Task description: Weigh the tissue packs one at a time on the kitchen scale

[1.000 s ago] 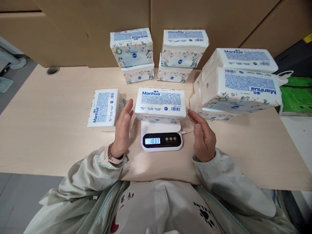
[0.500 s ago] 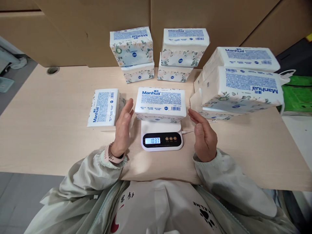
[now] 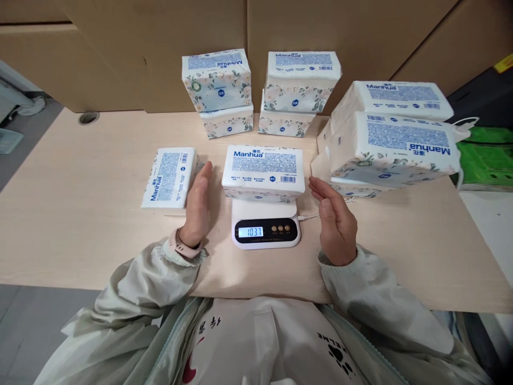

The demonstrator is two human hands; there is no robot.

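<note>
Tissue pack (image 3: 263, 170) on scale (image 3: 266, 232), reading 103.7; wrapper hides contents. Left hand (image 3: 197, 206) open, unloaded, by side pack (image 3: 168, 177). Right hand (image 3: 337, 224) open, unloaded. Gaps separate both from tissue pack.

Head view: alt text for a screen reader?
A Manhua tissue pack sits on a white digital scale reading 103.7, between the open left hand and right hand, neither holding anything. More packs lie left, behind and right on the table.
</note>
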